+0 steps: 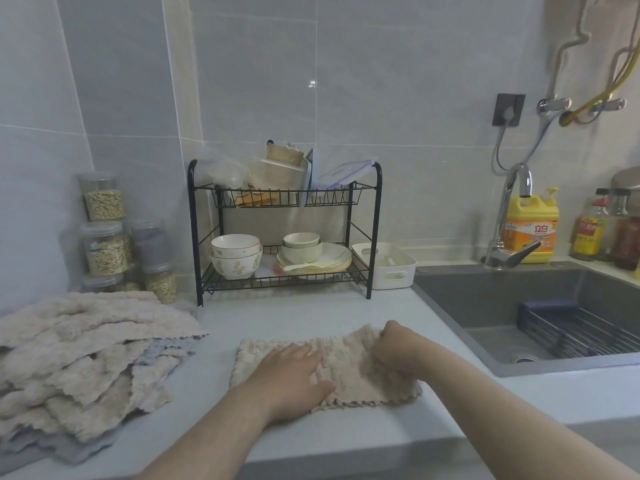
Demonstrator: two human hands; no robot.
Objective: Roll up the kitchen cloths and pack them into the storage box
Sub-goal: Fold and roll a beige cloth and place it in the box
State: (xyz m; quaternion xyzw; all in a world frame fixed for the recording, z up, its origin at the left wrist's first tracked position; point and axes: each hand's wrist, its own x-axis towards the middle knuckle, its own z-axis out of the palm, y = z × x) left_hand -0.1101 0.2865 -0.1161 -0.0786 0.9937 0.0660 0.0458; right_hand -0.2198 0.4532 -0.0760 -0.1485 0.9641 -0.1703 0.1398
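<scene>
Beige cloth [349, 372]: left hand [294, 372] flat, pressing it; right hand [394, 348] gripping its right edge. Risk: left palm slips, roll skews, loosens, won't fit storage box [377, 277] beyond hands.

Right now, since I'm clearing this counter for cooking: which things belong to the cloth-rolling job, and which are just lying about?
In the job: beige cloth, flat under the left hand, its edge gripped by the right hand; pile of cloths; white storage box.
Lying about: dish rack, grain jars, detergent bottle, faucet.
</scene>
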